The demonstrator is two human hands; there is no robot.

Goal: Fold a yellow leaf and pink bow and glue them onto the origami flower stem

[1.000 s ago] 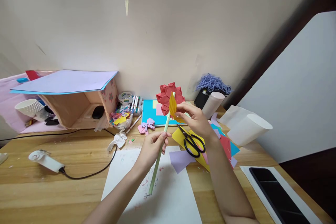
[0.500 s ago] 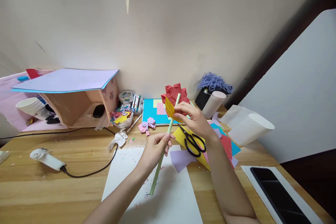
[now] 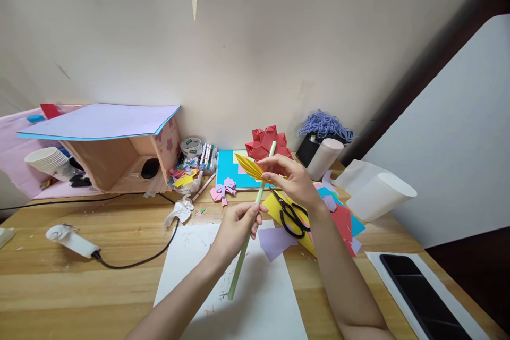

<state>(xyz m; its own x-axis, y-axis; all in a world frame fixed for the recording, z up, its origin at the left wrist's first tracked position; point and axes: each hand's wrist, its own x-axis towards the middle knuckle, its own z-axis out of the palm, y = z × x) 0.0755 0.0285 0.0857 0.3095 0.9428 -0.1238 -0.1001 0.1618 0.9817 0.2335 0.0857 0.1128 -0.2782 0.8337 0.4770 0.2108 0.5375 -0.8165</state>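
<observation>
My left hand [image 3: 236,224] is closed round a pale green paper stem [image 3: 239,263] that slants up to a red folded paper flower [image 3: 266,143]. My right hand [image 3: 292,178] pinches a yellow folded paper leaf [image 3: 249,166] against the stem just below the flower. The leaf points out to the left. Both hands hover above a white sheet [image 3: 258,297] on the wooden desk [image 3: 79,287]. Black scissors [image 3: 290,215] lie on coloured paper just under my right wrist.
A white glue gun [image 3: 69,240] with a black cord lies at the left. A cardboard box [image 3: 119,162] under a lilac sheet stands behind it, beside markers [image 3: 205,156] and paper scraps. A rolled white paper [image 3: 378,194], blue yarn [image 3: 324,125] and a dark phone [image 3: 422,297] are at the right.
The stem and flower have tilted to the right. The yellow leaf has swung from upright to pointing out to the left. My hands stay on the stem and leaf.
</observation>
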